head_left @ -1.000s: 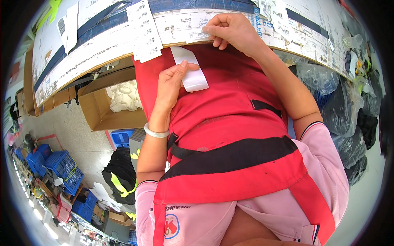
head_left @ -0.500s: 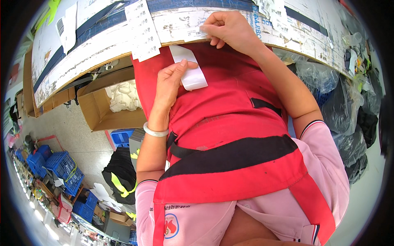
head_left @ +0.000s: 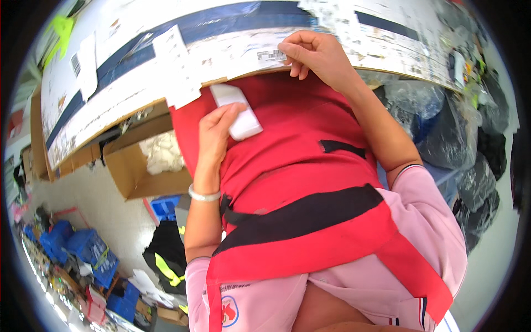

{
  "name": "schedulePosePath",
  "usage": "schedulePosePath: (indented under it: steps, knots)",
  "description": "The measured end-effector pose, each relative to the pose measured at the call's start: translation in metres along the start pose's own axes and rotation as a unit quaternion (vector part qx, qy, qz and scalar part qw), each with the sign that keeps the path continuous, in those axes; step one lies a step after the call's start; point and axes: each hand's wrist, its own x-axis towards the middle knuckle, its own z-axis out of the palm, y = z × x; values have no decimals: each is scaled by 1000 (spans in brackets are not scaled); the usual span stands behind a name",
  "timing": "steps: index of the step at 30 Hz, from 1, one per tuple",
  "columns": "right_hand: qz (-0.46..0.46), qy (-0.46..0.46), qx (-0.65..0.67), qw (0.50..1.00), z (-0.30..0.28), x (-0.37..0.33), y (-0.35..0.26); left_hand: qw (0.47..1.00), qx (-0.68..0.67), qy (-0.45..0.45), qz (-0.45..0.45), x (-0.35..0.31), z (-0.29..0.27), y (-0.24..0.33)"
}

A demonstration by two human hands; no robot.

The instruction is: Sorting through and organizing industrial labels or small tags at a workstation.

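My left hand point(head_left: 218, 130) is closed, thumb and fingers pinching a white paper strip point(head_left: 243, 123) that hangs in front of my red apron point(head_left: 293, 133), its upper end near the table edge. The side facing me looks blank. My right hand point(head_left: 318, 58) is closed in a pinch over the front edge of the table. At its thumb and fingertip is a small white barcode label point(head_left: 271, 56), its right end at the fingers. A longer sheet of printed labels point(head_left: 176, 66) lies to the left, hanging over the table edge.
The worn white tabletop point(head_left: 232, 47) bears blue bands and more label sheets point(head_left: 332, 22). Below left stands an open cardboard box point(head_left: 130, 166) holding cream-coloured pieces. Clear plastic bags point(head_left: 442, 127) crowd the right side. Blue crates point(head_left: 94, 254) and a black-and-yellow item point(head_left: 166, 257) are lower left.
The whole view has shifted. The strip in my left hand sits lower and further left in the picture. My right hand remains at the table edge, and more of the small label's barcode shows.
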Motion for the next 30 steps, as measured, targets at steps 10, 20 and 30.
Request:
schedulePosePath:
  steps: [10, 20, 30]
  knots:
    - [10, 249, -317, 915, -128, -11, 67, 980, -191, 44, 29, -55, -89, 10]
    - [-36, 296, -333, 895, -122, -11, 62, 908, -247, 317, -119, -76, -324, -149]
    - [-175, 124, -274, 938, -7, -15, 9, 950, 144, 277, -15, -20, -220, -36]
